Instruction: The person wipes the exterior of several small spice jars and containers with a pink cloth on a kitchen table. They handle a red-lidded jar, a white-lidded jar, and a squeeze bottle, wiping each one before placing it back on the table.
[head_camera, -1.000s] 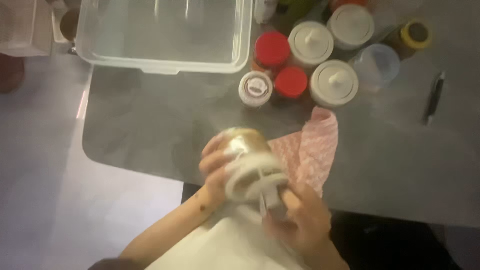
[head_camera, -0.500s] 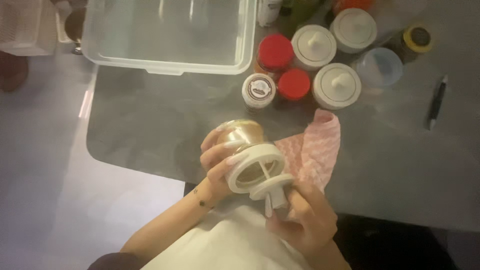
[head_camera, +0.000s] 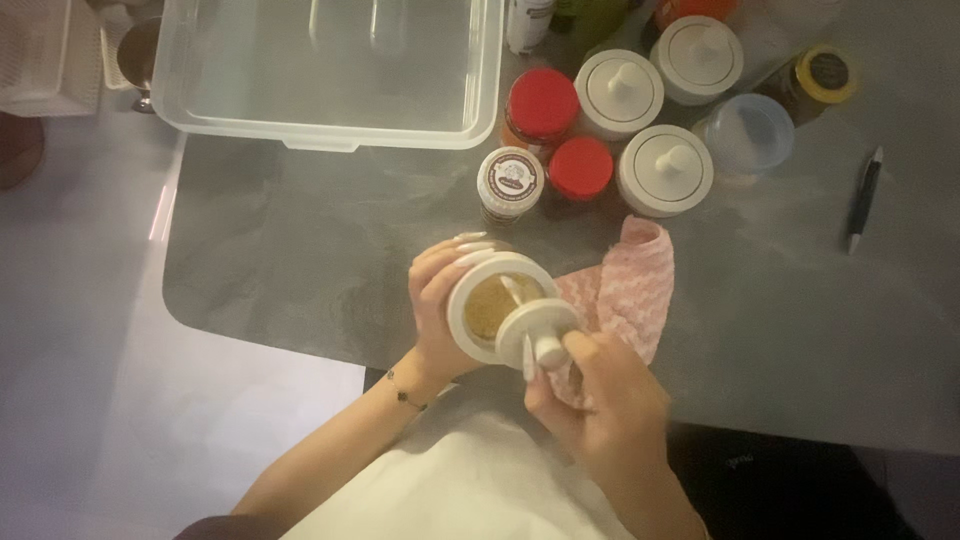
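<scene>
Left hand (head_camera: 440, 305) wraps the round white ceramic jar (head_camera: 487, 307) of tan powder, steadying it above the grey table (head_camera: 300, 270) edge. Right hand (head_camera: 595, 395) pinches the white knobbed lid (head_camera: 535, 333), tilted half off the mouth. Pink patterned cloth (head_camera: 625, 290) lies just beside, possibly touching the jar.

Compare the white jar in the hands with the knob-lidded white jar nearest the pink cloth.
The held jar is open, brownish contents showing; the table jar is lidded. The held jar is tipped toward the camera in the left hand, while the right hand holds its lid; the table jar stands upright, untouched. Both are white and round with knobbed lids.
</scene>
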